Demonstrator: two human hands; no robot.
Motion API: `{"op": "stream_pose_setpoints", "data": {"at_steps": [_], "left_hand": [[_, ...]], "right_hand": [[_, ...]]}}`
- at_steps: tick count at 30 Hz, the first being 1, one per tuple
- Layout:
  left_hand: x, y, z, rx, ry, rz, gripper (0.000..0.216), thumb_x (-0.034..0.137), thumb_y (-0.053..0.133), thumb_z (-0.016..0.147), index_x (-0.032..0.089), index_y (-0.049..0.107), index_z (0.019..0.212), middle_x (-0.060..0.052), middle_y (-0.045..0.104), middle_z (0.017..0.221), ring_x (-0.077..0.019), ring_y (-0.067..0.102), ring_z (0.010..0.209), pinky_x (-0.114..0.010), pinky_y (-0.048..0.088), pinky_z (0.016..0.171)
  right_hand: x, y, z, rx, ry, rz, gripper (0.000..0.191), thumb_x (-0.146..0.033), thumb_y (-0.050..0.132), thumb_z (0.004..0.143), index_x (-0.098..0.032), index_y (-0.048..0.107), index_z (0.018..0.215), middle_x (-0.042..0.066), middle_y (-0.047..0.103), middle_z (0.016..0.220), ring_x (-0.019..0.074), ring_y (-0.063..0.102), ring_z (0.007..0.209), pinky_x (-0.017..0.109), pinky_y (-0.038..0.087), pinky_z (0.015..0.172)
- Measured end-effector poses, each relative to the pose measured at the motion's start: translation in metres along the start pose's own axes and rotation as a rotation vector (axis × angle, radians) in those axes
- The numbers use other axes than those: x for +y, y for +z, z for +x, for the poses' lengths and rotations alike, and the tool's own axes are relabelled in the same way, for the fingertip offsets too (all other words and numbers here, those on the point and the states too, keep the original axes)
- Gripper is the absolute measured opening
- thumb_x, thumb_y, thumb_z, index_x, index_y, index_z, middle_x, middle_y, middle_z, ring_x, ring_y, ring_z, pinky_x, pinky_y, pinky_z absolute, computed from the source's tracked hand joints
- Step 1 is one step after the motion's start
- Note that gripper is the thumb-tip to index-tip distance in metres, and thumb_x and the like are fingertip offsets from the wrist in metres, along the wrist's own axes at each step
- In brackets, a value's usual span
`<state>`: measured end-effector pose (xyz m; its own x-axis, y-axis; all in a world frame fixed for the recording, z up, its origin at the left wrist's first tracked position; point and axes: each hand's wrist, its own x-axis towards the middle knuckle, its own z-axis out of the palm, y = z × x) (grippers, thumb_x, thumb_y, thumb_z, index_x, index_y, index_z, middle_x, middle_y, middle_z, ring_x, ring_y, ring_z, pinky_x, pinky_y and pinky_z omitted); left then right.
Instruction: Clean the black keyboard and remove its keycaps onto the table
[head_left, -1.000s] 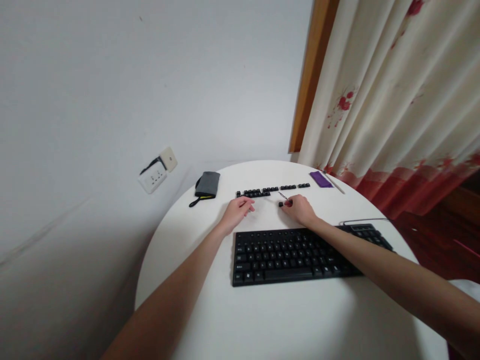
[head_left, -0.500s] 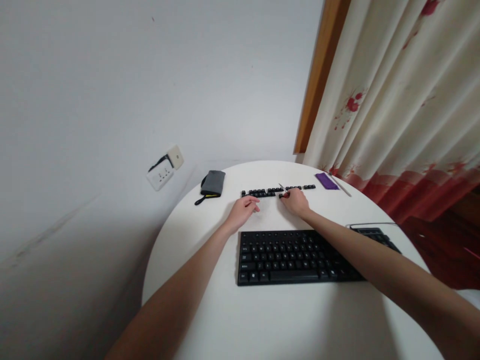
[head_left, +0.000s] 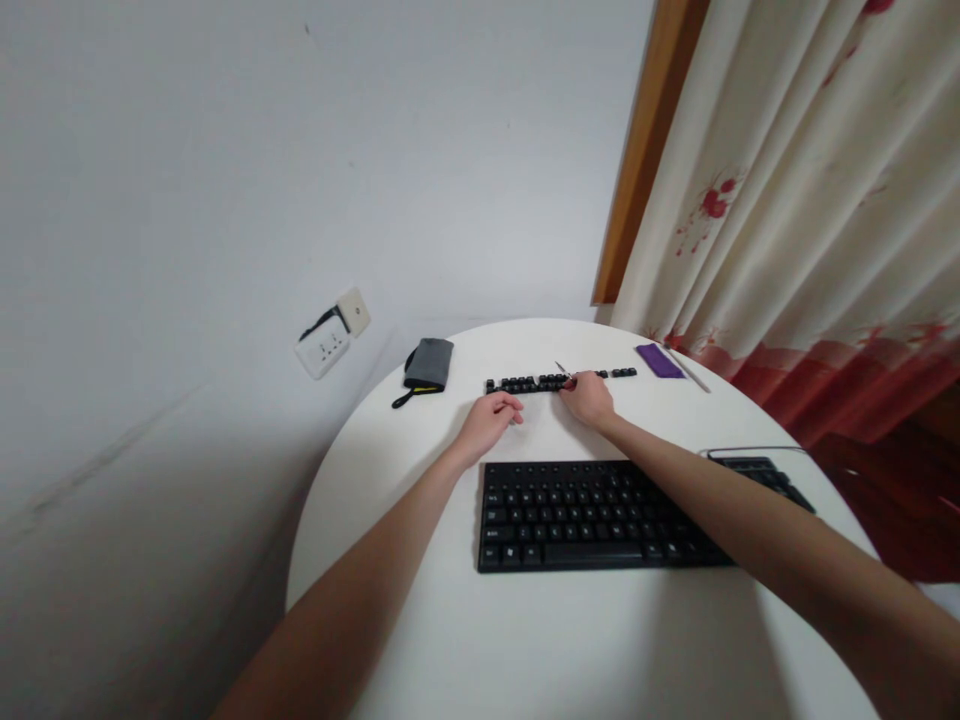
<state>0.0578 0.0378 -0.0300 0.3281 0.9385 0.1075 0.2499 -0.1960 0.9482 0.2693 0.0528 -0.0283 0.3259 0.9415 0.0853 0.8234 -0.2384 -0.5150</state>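
Note:
My right hand [head_left: 589, 398] is closed around a thin, pointed metal tool [head_left: 561, 368], its tip sticking out past the fingers. The fingertips touch the right end of the nearer row of loose black keycaps [head_left: 525, 387]; the keycap under them is partly hidden. Beside the left part of these rows rests my left hand [head_left: 487, 420], fingers loosely curled and apart, holding nothing that I can see. Closer to me lies a black keyboard [head_left: 570, 515], its right part crossed by my right forearm.
A grey pouch [head_left: 429, 364] with a black loop lies at the back left of the white round table [head_left: 405, 470]. At the back right are a purple cloth pouch [head_left: 660, 361] and a thin light stick [head_left: 690, 371]. The keyboard's cable [head_left: 750, 449] runs along the right.
The keycap at my right fingertips has shifted left and away from me, up against the nearer row's end. My left hand stays in about the same place.

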Motion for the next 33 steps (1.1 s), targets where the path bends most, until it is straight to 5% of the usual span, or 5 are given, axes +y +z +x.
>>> {"op": "stream_pose_setpoints", "data": {"at_steps": [33], "left_hand": [[0.0034, 0.0013, -0.0016, -0.019, 0.016, 0.044, 0.020, 0.013, 0.045, 0.073, 0.015, 0.064, 0.080, -0.003, 0.068, 0.071, -0.0156, 0.062, 0.071, -0.027, 0.046, 0.070]], "right_hand": [[0.0041, 0.0054, 0.0037, 0.014, -0.019, 0.001, 0.018, -0.027, 0.063, 0.080, -0.019, 0.074, 0.092, 0.012, 0.075, 0.095, 0.0254, 0.069, 0.093, 0.030, 0.049, 0.076]]}}
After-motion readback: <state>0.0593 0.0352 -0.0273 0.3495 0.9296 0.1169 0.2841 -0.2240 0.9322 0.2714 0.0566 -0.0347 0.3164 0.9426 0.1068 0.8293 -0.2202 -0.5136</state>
